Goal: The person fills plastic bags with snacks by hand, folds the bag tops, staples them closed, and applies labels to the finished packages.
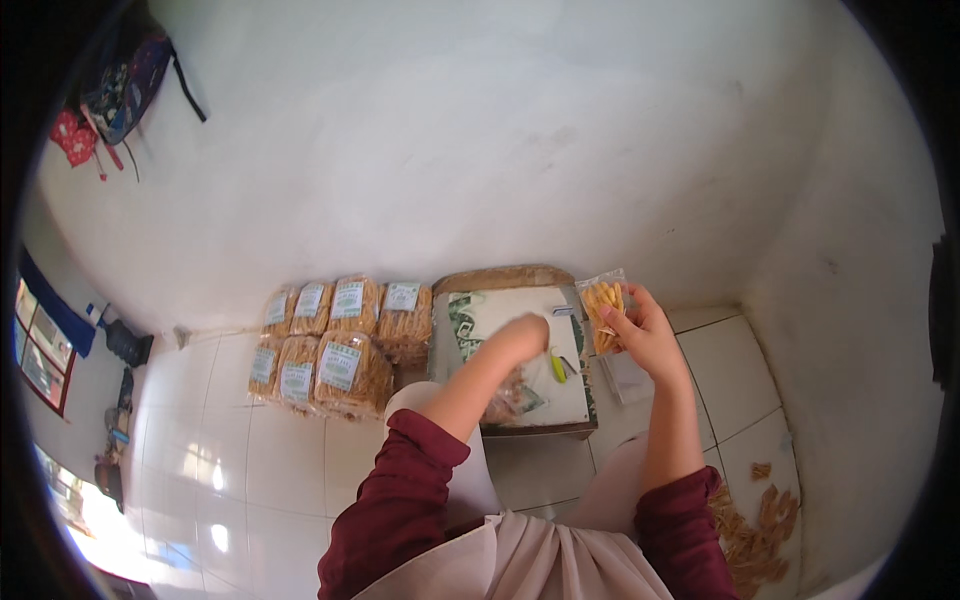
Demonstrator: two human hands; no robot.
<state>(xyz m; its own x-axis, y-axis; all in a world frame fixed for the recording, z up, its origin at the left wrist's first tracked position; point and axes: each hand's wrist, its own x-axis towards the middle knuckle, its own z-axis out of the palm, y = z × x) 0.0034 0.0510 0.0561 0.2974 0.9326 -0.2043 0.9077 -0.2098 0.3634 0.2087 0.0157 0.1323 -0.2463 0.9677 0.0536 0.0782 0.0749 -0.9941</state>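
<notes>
My right hand (648, 335) grips a small clear plastic bag of yellow stick-shaped snacks (603, 306), raised beside the right edge of a low table (555, 412). Over the tabletop, my left hand (526, 336) is smeared by motion, its fingers hidden from me. Just right of it lies a small tool with a yellow-green handle (558, 369), its kind unclear. A crumpled heap of clear plastic (515, 402) rests on the table below my left forearm. Near the table's far right corner is a small blue-and-white piece (564, 310).
Several large labelled snack packs (342, 366) stand in rows left of the table. A flat white box-like item (627, 380) is on the tiles to its right. Small brown snack bundles (758, 530) lie on the floor at lower right. A white wall (500, 150) rises behind.
</notes>
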